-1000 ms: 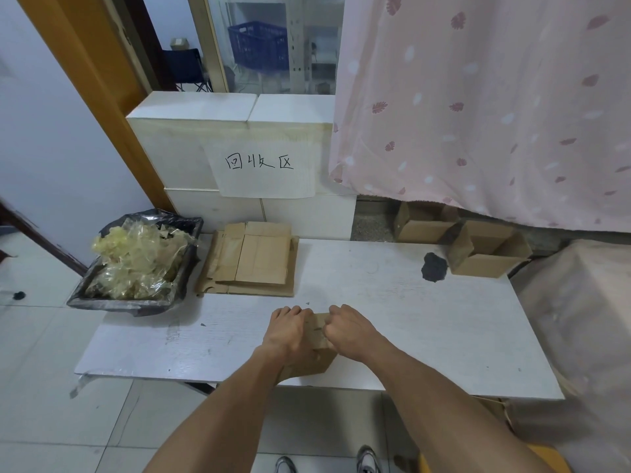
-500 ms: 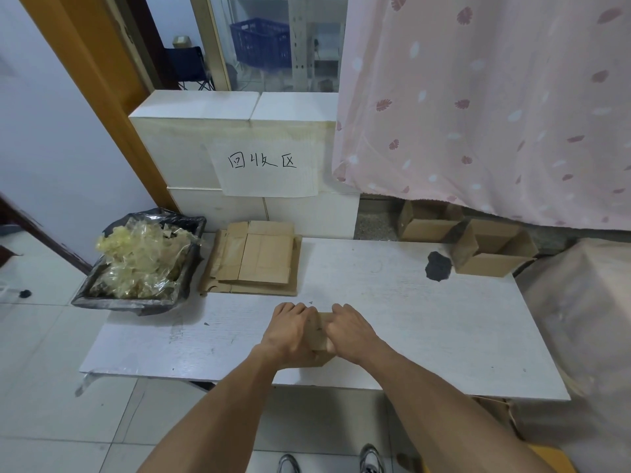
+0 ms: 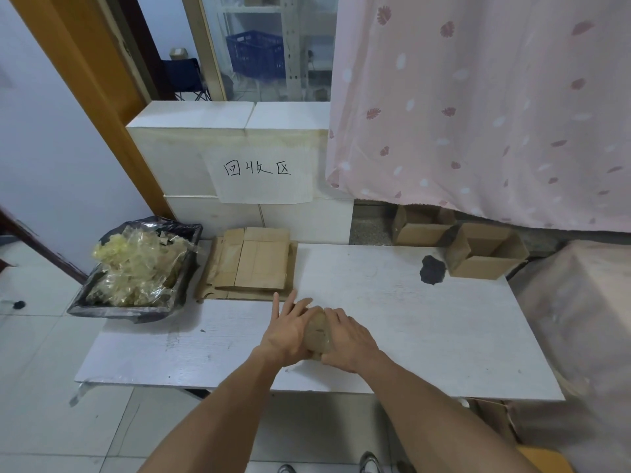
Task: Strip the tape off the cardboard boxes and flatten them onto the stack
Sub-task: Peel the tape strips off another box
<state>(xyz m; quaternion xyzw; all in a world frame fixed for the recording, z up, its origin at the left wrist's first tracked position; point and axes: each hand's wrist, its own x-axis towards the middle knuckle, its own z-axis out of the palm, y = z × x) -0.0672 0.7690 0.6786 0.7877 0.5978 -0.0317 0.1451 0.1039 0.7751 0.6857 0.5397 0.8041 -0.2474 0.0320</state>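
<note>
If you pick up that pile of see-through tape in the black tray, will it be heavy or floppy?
Probably light: the tape pile looks thin, crumpled and airy. Likely floppy, sagging in loose strands over the black tray. It may also cling together in clumps.

The table (image 3: 409,322) is white with faint grey scuffs and one black blotch (image 3: 432,270) at its far right. The flattened stack (image 3: 252,264) at far left is plain brown cardboard, as are the open boxes (image 3: 485,256) at far right. The bin (image 3: 136,268) on the left is lined in black and filled with yellowish clear tape. The curtain (image 3: 495,107) is pale pink with white and dark-pink leaf prints. The sign (image 3: 259,175) is white with black handwriting. A blue crate (image 3: 256,54) stands far behind.
</note>
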